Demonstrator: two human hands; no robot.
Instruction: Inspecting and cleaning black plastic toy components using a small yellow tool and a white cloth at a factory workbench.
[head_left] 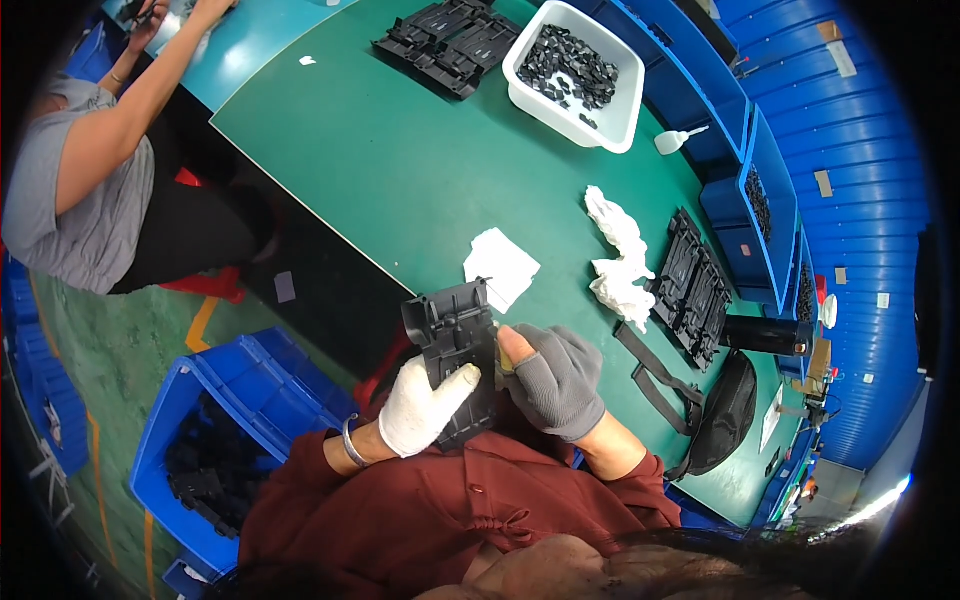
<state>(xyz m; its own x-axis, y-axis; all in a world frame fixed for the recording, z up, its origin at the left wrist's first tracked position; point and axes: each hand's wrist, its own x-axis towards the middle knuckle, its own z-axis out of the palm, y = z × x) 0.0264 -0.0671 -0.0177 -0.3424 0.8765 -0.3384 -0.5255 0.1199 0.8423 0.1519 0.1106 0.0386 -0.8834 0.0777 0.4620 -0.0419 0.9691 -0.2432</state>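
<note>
My left hand (421, 405), in a white glove, grips a black molded plastic part (456, 335) upright in front of my chest, thumb across its face. My right hand (556, 382) wears a grey glove with the thumb bare at its tip. Its fingers are curled closed against the part's right edge. Something small and yellowish shows between that thumb and the edge, too hidden to name. Just beyond the part, a white paper sheet (502, 268) lies on the green table (400, 170).
Crumpled white cloths (620, 255), black molded parts (692, 290) and a black pouch (722, 415) lie to the right. A white bin (625, 110) of small black pieces stands at the back. Left of me is a blue crate (165, 420); another person (90, 190) sits at far left.
</note>
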